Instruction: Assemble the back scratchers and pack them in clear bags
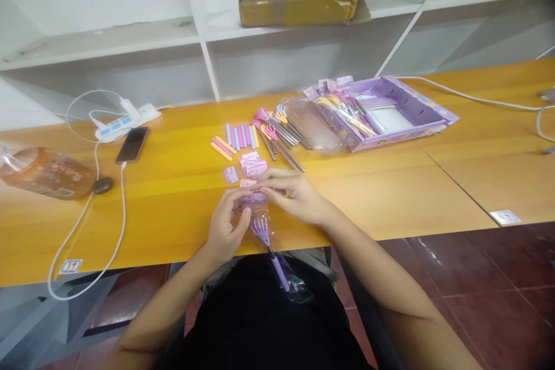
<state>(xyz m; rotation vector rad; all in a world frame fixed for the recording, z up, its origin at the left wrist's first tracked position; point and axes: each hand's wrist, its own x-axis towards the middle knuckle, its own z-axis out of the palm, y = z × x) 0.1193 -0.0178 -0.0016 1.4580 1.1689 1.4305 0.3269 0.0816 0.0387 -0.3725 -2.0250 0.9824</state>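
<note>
My left hand (pixel 225 225) and my right hand (pixel 292 196) meet near the front edge of the yellow table (pixel 173 208). Both pinch the pink label card at the top of a clear plastic bag (pixel 255 199). Inside the bag is a purple back scratcher (pixel 269 248) with a claw head, hanging down over my lap. Just beyond my hands lie several small pink label cards (pixel 249 165). Further back sit a row of pastel handle grips (pixel 238 137) and several loose scratchers (pixel 280 130) with metal shafts.
A purple cardboard box (pixel 411 107) with packed scratchers and crumpled clear plastic stands at the back right. A phone (pixel 132 144), power strip (pixel 125 120), white cables and a plastic jar (pixel 43 172) lie at the left. White shelves hold a brown parcel (pixel 303 0).
</note>
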